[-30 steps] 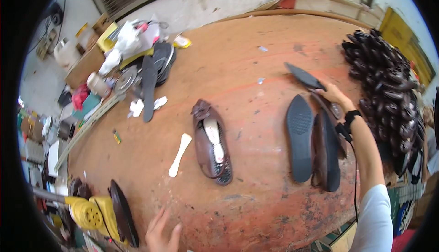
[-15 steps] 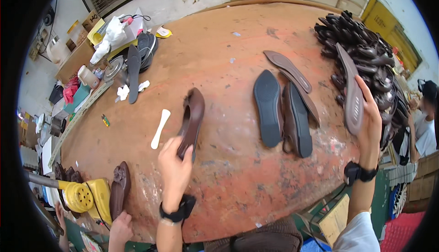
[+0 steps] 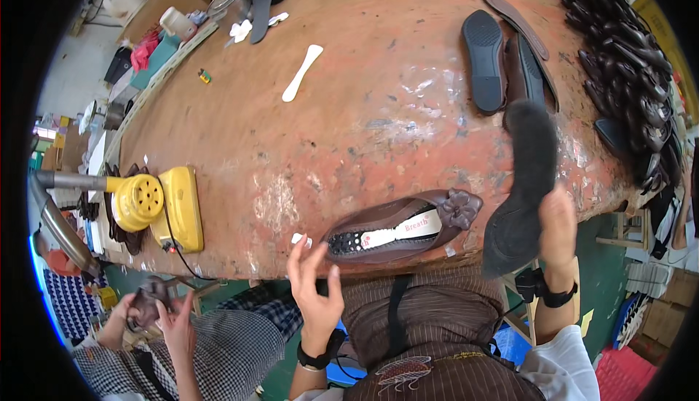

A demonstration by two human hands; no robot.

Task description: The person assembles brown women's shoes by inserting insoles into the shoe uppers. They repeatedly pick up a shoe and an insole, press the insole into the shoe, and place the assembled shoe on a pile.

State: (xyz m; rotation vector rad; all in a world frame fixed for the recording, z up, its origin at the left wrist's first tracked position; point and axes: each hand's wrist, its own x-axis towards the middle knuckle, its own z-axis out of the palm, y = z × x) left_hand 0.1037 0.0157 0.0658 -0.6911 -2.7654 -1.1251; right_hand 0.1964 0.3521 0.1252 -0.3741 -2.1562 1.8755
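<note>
A brown flat shoe (image 3: 397,227) with a flower on its toe lies at the table's front edge, its opening and pale inner strip showing. At its heel end my left hand (image 3: 314,295) has its fingers apart and holds nothing. A small white scrap (image 3: 301,240) shows by the fingertips; whether they touch it I cannot tell. My right hand (image 3: 558,237), slightly blurred, grips an insole (image 3: 526,175) by its side, with the dark underside showing. Behind it lie dark-soled shoes (image 3: 484,62) and a loose brown insole (image 3: 513,18).
Dark brown shoes (image 3: 625,84) are heaped at the right. A white shoehorn-like strip (image 3: 302,73) lies mid-table. At the left stands a yellow machine (image 3: 178,208) with a cord. A co-worker's hands (image 3: 178,328) hold a brown shoe (image 3: 151,303) at lower left.
The shoe has come to the front edge, turned sideways, and my left hand has let go. My right hand has brought the insole left from the heap, turning its dark side up. The view has shifted.
</note>
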